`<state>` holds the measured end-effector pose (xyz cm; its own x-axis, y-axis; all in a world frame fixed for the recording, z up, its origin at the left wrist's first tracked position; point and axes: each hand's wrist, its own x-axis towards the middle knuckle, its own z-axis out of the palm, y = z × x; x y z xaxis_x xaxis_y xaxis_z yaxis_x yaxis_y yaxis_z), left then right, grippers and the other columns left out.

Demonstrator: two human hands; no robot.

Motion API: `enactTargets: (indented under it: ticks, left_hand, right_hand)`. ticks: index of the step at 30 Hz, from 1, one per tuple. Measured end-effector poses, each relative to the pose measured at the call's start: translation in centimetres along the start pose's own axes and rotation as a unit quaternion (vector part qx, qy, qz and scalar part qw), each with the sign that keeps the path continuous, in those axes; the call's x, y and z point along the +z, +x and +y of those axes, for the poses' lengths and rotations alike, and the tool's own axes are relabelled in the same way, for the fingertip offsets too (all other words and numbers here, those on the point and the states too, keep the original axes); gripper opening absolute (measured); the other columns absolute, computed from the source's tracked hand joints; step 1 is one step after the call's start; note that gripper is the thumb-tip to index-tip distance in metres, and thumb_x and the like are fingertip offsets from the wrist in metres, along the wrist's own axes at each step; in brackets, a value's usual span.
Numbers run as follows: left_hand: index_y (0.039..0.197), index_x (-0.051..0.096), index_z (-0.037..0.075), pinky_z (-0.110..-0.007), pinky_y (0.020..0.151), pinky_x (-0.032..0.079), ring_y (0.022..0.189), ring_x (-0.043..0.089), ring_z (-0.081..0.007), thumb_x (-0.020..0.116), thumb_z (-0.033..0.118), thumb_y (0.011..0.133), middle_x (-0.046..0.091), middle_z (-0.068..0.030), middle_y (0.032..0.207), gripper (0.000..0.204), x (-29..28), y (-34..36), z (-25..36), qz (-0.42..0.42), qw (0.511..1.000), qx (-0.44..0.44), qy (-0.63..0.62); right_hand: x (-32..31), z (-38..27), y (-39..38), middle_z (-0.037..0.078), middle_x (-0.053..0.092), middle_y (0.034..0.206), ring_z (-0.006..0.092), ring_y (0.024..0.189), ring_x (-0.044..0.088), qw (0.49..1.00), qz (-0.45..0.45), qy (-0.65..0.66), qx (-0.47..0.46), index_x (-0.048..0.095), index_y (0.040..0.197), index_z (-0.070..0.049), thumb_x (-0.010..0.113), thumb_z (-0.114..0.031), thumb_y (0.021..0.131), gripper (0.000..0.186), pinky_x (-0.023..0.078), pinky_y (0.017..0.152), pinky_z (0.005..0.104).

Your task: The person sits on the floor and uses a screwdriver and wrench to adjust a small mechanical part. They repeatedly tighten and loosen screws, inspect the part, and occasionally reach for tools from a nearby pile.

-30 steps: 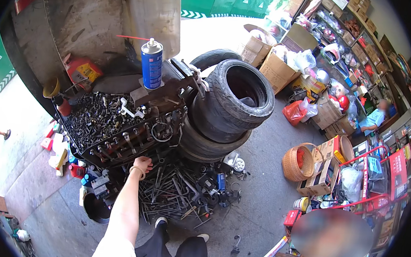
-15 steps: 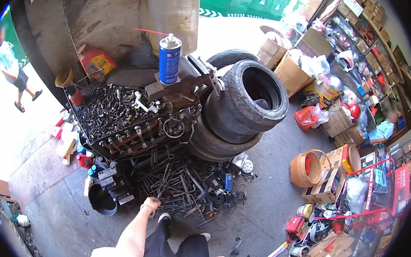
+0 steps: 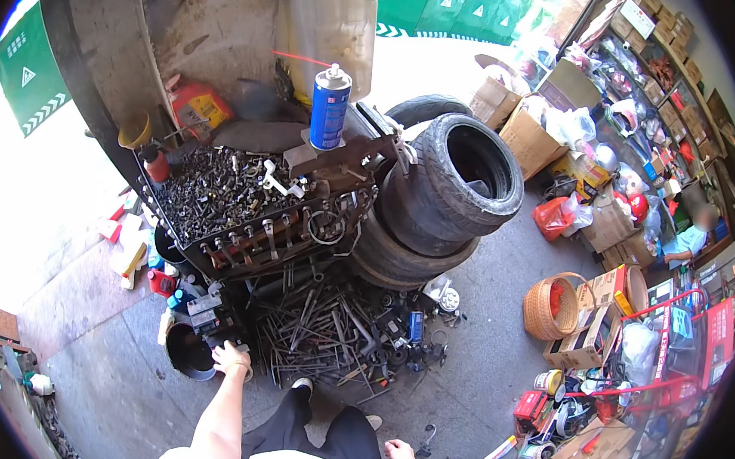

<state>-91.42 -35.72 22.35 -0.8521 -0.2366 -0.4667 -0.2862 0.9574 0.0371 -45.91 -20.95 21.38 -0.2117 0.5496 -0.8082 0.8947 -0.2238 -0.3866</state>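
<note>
At the lower middle, my left hand point(image 3: 229, 356) reaches beside a dark bucket point(image 3: 187, 355) and a few small metal items point(image 3: 204, 310), its fingers apart; whether it touches them I cannot tell. A heap of rods and wrenches point(image 3: 317, 320) lies just beyond it on the floor. Above that stands a metal bench holding many small bolts point(image 3: 219, 196), with tools hung along its front and a blue spray can point(image 3: 328, 112) on top. My right hand point(image 3: 399, 453) is low beside my leg, fingers curled; anything inside them is hidden.
Stacked tyres point(image 3: 444, 192) stand right of the bench. Boxes, a wicker basket point(image 3: 549, 309), bagged goods and shelving crowd the right side, where a person point(image 3: 686, 242) sits. Bottles point(image 3: 161, 282) and cartons lie left of the heap. Green panels point(image 3: 454, 3) are behind.
My left hand has moved down and leftward from the bench front to beside the bucket, its fingers spreading. A person walking at the far left has left view. My view has shifted slightly.
</note>
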Motion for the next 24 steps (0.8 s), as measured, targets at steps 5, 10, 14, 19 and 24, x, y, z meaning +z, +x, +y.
enactTargets:
  ticks: [5,10,14,19,24]
  left_hand:
    - [0.102,0.052,0.018,-0.049,0.095,0.027,0.118,0.032,-0.0283,0.059,0.017,0.070,0.040,-0.0098,0.120,0.033,-1.5,-0.8,2.9,-0.019,0.998,0.057,-0.020]
    - [0.112,0.050,0.015,-0.047,0.096,0.028,0.118,0.034,-0.0291,0.058,0.018,0.070,0.041,-0.0123,0.120,0.043,1.7,-3.8,2.9,-0.085,0.992,0.091,0.031]
    - [0.117,0.048,0.012,-0.047,0.098,0.027,0.120,0.032,-0.0279,0.058,0.025,0.072,0.039,-0.0118,0.124,0.048,3.8,-7.1,2.7,-0.198,0.974,0.077,0.082]
    - [0.106,0.059,0.019,-0.050,0.097,0.029,0.120,0.035,-0.0274,0.057,0.026,0.074,0.045,-0.0091,0.123,0.033,2.5,-9.6,3.8,-0.264,0.958,0.100,0.050]
    - [0.096,0.063,0.019,-0.051,0.096,0.030,0.115,0.041,-0.0287,0.056,0.024,0.073,0.055,-0.0086,0.113,0.025,-0.3,-7.8,2.7,-0.211,0.976,0.044,-0.017]
  right_hand:
    - [-0.5,-3.4,0.2,0.008,0.064,0.082,0.0134,0.070,0.060,1.000,-0.009,0.016,-0.020,0.061,0.100,-0.002,0.055,-0.019,0.084,0.025,0.049,0.067,0.0268]
    - [-3.5,-11.1,2.7,0.006,0.063,0.076,0.0117,0.064,0.058,0.992,0.020,0.067,-0.106,0.061,0.100,-0.002,0.055,-0.021,0.083,0.026,0.047,0.060,0.0255]
    - [-6.3,-20.8,6.7,0.003,0.060,0.071,0.0102,0.060,0.054,0.962,0.038,0.072,-0.262,0.060,0.095,-0.003,0.054,-0.017,0.084,0.018,0.045,0.055,0.0235]
    - [-8.9,-33.8,12.3,0.005,0.061,0.076,0.0098,0.062,0.055,0.951,-0.045,0.099,-0.288,0.058,0.098,-0.003,0.054,-0.018,0.085,0.020,0.045,0.054,0.0226]
    - [-10.2,-43.1,15.1,0.005,0.060,0.076,0.0099,0.061,0.055,0.941,-0.059,0.036,-0.331,0.057,0.101,-0.003,0.053,-0.015,0.084,0.021,0.045,0.052,0.0236]
